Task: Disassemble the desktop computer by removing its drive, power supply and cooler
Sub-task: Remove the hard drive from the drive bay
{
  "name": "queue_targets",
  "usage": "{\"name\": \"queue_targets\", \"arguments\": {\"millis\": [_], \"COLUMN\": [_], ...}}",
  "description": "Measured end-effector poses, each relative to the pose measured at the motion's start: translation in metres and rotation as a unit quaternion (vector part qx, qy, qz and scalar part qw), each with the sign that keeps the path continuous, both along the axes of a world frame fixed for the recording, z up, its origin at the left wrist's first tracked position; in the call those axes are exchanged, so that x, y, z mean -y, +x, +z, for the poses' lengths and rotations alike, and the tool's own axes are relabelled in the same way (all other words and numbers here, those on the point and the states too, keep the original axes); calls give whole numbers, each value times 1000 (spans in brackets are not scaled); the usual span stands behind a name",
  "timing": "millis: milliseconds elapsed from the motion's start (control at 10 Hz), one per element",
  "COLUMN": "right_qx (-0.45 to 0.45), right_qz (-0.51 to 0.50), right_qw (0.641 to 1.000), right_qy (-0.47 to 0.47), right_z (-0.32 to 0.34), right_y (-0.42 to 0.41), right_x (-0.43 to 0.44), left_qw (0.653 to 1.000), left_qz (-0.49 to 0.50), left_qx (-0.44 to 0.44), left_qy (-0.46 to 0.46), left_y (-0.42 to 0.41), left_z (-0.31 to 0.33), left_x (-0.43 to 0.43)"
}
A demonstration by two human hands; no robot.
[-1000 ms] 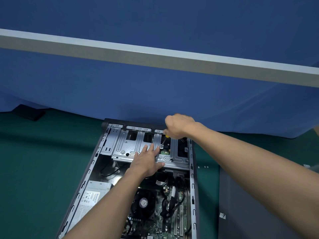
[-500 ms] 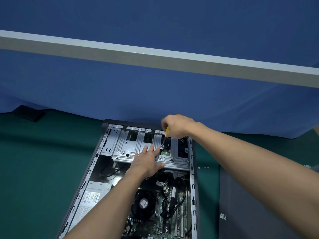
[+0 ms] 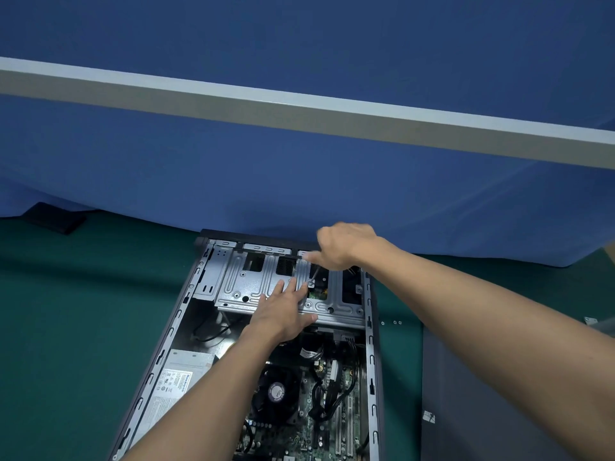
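The open grey desktop computer case (image 3: 372, 327) lies on the green table (image 3: 83, 311), with its silver metal drive cage (image 3: 243, 281) at the far end. The left hand (image 3: 283, 311) rests flat-fingered on the cage. The blurred right hand (image 3: 342, 247) grips a thin-shafted screwdriver (image 3: 316, 271) set on a screw. The left forearm hides part of the grey power supply (image 3: 179, 377) beside the black cooler fan (image 3: 276, 394).

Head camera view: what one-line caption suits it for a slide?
Left hand rests flat on the drive cage of the open computer while the right hand holds a screwdriver to a screw.
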State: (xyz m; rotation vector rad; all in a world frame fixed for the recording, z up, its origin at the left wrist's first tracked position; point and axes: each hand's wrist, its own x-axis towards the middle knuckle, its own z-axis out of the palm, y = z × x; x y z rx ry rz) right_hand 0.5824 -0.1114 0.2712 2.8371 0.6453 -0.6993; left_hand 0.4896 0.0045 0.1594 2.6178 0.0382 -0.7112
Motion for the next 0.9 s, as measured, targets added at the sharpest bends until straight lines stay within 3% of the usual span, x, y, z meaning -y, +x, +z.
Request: {"name": "queue_targets", "arguments": {"millis": [200,300,500,600,700,800,900], "right_qx": [15,-37,17,28,-22,5,63], "right_qz": [-3,-9,-18,-10,-13,-14,-17], "right_qw": [999,997,1000,998,995,998,997], "right_qy": [37,61,7,53,100,54,52], "right_z": [2,4,-1,2,2,-2,-7], "right_y": [-1,-1,-1,-2,0,0,1], "right_x": [2,3,1,1,3,3,3], "left_qw": [1000,1000,1000,1000,1000,998,987], "left_qz": [0,1,4,3,-3,4,36], "left_qx": [-2,-2,-4,0,3,46,144], "left_qy": [-2,-3,-2,-2,10,35,63], "left_y": [0,-1,-1,0,0,1,4], "left_z": [1,1,1,0,1,6,11], "left_x": [0,0,0,0,0,0,0]}}
